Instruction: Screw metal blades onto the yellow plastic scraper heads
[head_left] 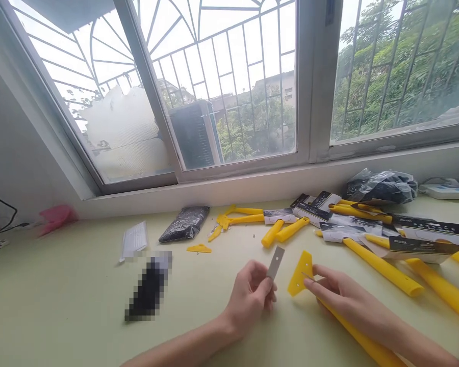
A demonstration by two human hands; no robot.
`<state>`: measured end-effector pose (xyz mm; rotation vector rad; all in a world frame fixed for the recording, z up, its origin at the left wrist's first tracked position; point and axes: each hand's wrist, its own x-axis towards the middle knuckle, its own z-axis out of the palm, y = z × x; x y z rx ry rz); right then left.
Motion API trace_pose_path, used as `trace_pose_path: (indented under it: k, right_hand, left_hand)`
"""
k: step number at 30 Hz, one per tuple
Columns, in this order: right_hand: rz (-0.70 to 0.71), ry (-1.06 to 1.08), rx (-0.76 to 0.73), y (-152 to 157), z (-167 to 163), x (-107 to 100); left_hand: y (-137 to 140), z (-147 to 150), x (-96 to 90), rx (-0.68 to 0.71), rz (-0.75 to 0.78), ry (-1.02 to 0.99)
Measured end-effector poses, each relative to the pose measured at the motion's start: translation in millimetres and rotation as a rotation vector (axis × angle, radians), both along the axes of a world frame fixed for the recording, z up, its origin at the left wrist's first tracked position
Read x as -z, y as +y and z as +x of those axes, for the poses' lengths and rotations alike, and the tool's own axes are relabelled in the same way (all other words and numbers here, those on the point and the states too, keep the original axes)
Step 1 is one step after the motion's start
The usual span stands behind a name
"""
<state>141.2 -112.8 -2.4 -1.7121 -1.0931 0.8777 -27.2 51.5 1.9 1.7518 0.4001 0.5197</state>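
My left hand (250, 293) pinches a flat grey metal scraper blade (277, 259) near its lower end. The blade tilts up to the right, and a small hole shows in it. Just right of it, my right hand (346, 295) is closed around a yellow scraper (299, 278), near its flared head. The scraper's long handle runs under the hand towards the lower right. Beside my right thumb, a thin dark sliver lies against the head; I cannot make out what it is. Blade and scraper head are apart.
Yellow scraper parts (224, 221) and a small yellow plate (199, 248) lie ahead. Several scrapers with printed cards (352, 227) crowd the right. Farther back are a black plastic-wrapped packet (185, 224), a white packet (134, 240) and a dark bag (382, 186). A blurred dark object (149, 288) lies left.
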Motion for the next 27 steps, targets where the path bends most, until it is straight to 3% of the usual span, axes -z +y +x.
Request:
trace_pose_path:
  k: [3, 6, 11, 17, 22, 27]
  right_hand:
    - [-0.004, 0.025, -0.031, -2.3, -2.9, -3.0]
    - [-0.021, 0.059, -0.072, -5.3, -9.7, -8.5]
    - [-0.078, 0.109, -0.123, -4.1, -18.6, -13.7]
    - [-0.062, 0.055, -0.106, 3.7, -20.4, -2.8]
    - [0.008, -0.232, -0.051, -8.7, -29.1, -3.6]
    - [0.091, -0.728, 0.185, -15.7, -28.4, 2.7]
  left_hand:
    - [-1.1, -0.7, 2.7, 0.026, -0.282, -0.077]
    - [5.3, -2.7, -1.4, 0.040, -0.358, -0.098]
    - [3.5, -9.4, -8.6, 0.040, -0.248, -0.098]
    - [-4.3, -13.4, -14.7, -0.018, -0.212, -0.086]
    - [-11.2, -17.4, -11.2, -0.046, -0.253, -0.052]
    - [-10.7, -16.0, -6.6, -0.093, -0.290, -0.067]
